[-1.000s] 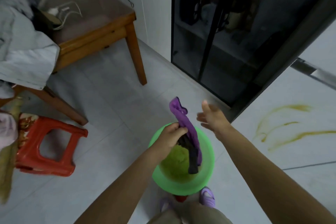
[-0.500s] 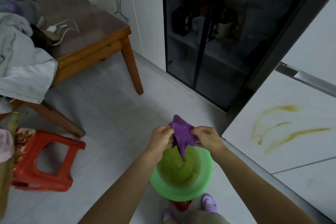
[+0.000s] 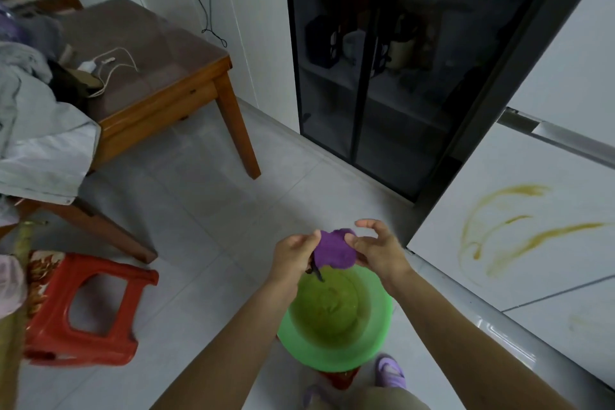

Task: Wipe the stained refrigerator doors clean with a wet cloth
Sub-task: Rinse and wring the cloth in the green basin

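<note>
You've got the small bunched-up purple cloth point(image 3: 334, 248) between both hands, up in the air right over the far rim of the round green plastic basin point(image 3: 336, 359). Your left hand point(image 3: 293, 251) is clamped onto the cloth's left side, fingers curled around it. Your right hand point(image 3: 379, 250) has the right side: the thumb is pushed into the fabric and the cloth runs in behind the palm, while the top fingers are lifted off and just arched in the air. A dark bit dangles off the bottom of the cloth toward the basin.

The basin sits on the pale tiled floor point(image 3: 206, 226), by your feet, with murky yellowish-green water in it. Just right of it is the white refrigerator door point(image 3: 532, 163), with yellow-brown smear stains point(image 3: 549, 236) swooping across the lower panel. Nothing's touching the door.

Over at the left edge of the floor there's a red plastic stool point(image 3: 83, 309), and behind it a wooden table point(image 3: 159, 103) with grey clothes point(image 3: 33, 130) hanging off it. A dark glass-door cabinet point(image 3: 382, 76) stands next to the fridge.
</note>
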